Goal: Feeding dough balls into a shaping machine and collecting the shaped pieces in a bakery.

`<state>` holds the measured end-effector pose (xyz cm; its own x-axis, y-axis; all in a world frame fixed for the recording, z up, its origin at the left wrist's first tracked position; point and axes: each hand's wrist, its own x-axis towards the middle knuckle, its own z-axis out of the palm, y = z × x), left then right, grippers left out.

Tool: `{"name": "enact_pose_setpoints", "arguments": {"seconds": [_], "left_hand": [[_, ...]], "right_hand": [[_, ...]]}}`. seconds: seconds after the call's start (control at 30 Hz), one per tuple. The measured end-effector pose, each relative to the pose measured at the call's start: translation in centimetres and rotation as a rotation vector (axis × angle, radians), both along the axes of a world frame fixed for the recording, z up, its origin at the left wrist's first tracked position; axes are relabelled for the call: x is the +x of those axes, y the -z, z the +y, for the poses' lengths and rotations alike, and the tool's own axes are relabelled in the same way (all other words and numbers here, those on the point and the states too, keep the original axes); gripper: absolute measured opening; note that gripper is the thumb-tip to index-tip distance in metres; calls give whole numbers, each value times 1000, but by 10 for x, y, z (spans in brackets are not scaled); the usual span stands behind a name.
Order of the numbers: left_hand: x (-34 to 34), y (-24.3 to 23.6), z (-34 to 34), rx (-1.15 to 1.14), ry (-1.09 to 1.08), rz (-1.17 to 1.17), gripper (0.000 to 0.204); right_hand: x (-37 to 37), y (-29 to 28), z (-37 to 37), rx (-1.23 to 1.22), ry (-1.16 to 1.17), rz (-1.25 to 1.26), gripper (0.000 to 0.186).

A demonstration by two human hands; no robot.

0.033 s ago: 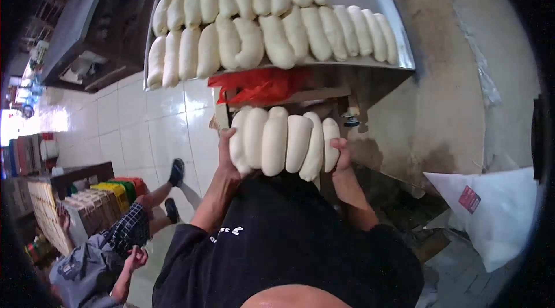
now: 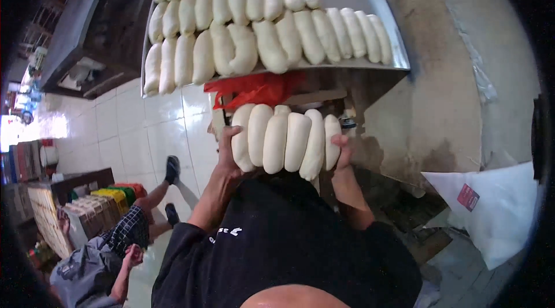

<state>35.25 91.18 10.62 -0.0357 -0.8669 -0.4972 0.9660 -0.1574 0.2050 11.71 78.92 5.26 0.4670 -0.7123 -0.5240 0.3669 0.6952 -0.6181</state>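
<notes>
Between my two hands I hold a row of several pale dough rolls [image 2: 298, 141], pressed side by side in front of my body. My left hand [image 2: 229, 155] grips the left end of the row, its thumb against the outermost roll. At the other end, my right hand [image 2: 343, 156] presses on a shorter roll, its fingers mostly hidden behind the dough. Just beyond, a metal tray [image 2: 399, 48] carries many similar rolls [image 2: 203, 56] in uneven rows. The held rolls are apart from the tray.
A red plastic bag [image 2: 254, 89] hangs under the tray's near edge. A white sack [image 2: 491, 210] stands at right, beside a brownish board [image 2: 428, 106]. On the left, another person [image 2: 92, 267] is near colourful crates [image 2: 118, 195]; a dark bench [image 2: 75, 42] stands farther back.
The held rolls have shifted slightly; the leftmost ones now sit straighter and tighter together. The tray appears a little lower and farther left in view. Both hands keep their hold.
</notes>
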Motion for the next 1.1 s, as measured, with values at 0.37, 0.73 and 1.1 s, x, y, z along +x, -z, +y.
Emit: {"name": "enact_pose_setpoints", "arguments": {"seconds": [0.37, 0.73, 1.1], "left_hand": [[50, -164, -220, -472, -101, -438, 61], [149, -69, -484, -236, 45, -1410, 56], [122, -81, -484, -108, -558, -3125, 41]], "right_hand": [[46, -224, -230, -757, 17, -155, 58], [104, -246, -402, -1454, 689, 499, 40], [-33, 59, -57, -605, 51, 1055, 13]]}}
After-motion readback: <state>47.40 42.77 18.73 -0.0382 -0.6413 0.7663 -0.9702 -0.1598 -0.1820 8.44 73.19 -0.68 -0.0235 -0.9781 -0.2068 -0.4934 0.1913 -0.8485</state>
